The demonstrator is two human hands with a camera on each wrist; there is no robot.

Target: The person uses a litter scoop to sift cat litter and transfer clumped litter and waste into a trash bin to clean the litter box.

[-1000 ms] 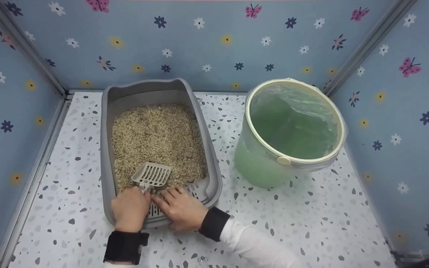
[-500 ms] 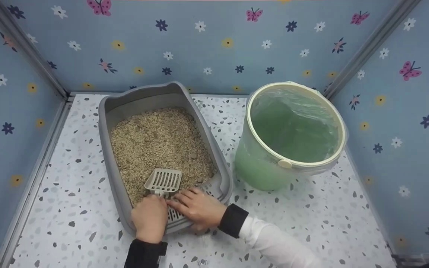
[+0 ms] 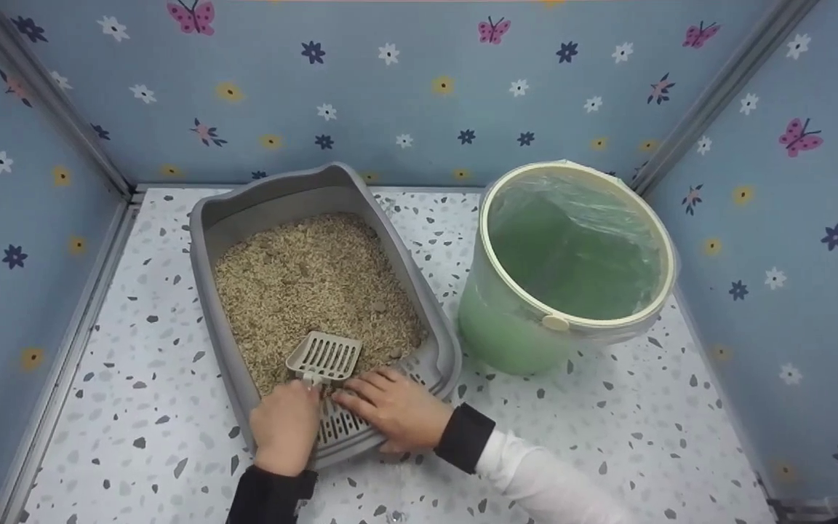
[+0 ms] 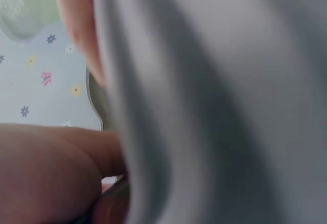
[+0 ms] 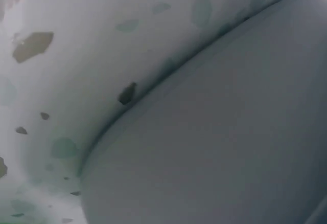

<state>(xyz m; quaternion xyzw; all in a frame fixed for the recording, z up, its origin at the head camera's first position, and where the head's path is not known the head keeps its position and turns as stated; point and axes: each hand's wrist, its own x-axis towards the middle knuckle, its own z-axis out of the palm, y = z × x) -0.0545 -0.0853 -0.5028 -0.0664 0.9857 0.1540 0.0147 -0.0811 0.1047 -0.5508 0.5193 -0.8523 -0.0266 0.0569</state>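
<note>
A grey litter box [image 3: 281,205] filled with tan pellet litter [image 3: 302,284] stands at an angle on the left, in the head view. My left hand [image 3: 284,429] grips the handle of a beige slotted litter scoop [image 3: 326,355] at the box's front; the handle is mostly hidden. My right hand [image 3: 401,411] grips the front edge, fingers over the slotted ledge [image 3: 339,426] and thumb near the outer rim. A blurred grey surface [image 4: 214,101] covers most of the left wrist view, beside the fingers [image 4: 82,24]. The right wrist view shows a grey wall [image 5: 214,132], no fingers.
A green bin [image 3: 506,327] with a cream rim and clear liner stands to the right of the box. Speckled white floor [image 3: 572,451] lies around both. Blue flowered panels [image 3: 419,109] enclose the back and sides.
The litter box has turned, its front end swinging right toward the bin. Both hands and the scoop have moved right with it, mostly in the first half second.
</note>
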